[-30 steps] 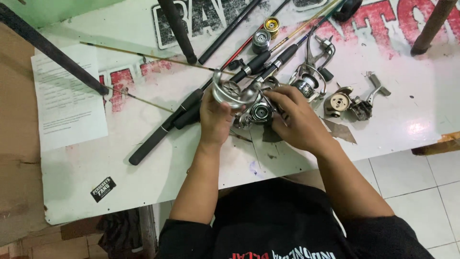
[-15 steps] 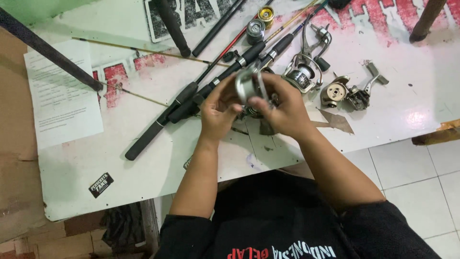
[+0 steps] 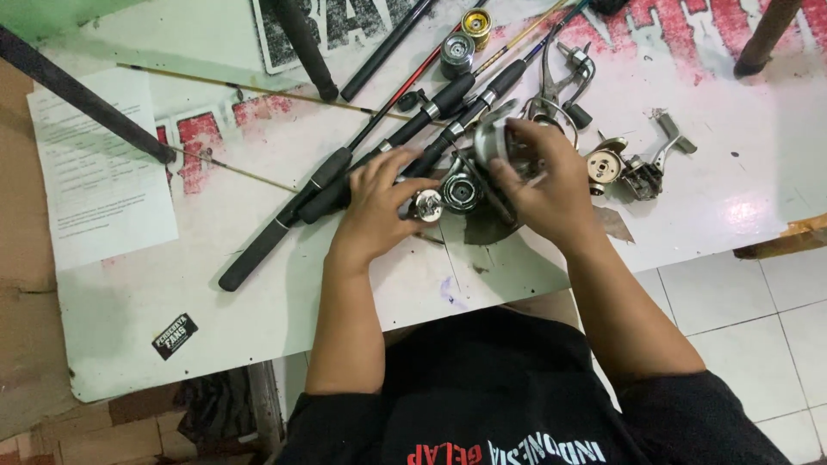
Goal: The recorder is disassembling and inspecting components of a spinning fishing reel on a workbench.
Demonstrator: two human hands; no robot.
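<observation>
My right hand [image 3: 544,182] grips a silver spinning reel body [image 3: 495,138] just above the white table [image 3: 258,310]. My left hand [image 3: 376,209] rests on the table and pinches a small round silver part [image 3: 427,205] between thumb and fingers. A round metal spool [image 3: 461,191] lies between the two hands. Two black rod handles [image 3: 345,185] run diagonally under my left hand toward the upper right.
Another reel [image 3: 564,82] and a dismantled reel with its crank [image 3: 642,168] lie to the right. Two spools [image 3: 465,39] sit at the top. A printed paper sheet [image 3: 99,172] lies at the left, thin rod sections [image 3: 258,90] cross the table, and a black sticker [image 3: 175,336] sits near the front edge.
Both hands held the reel together in the air; now my left hand has dropped to the table and taken the small round part, while my right hand keeps the reel body.
</observation>
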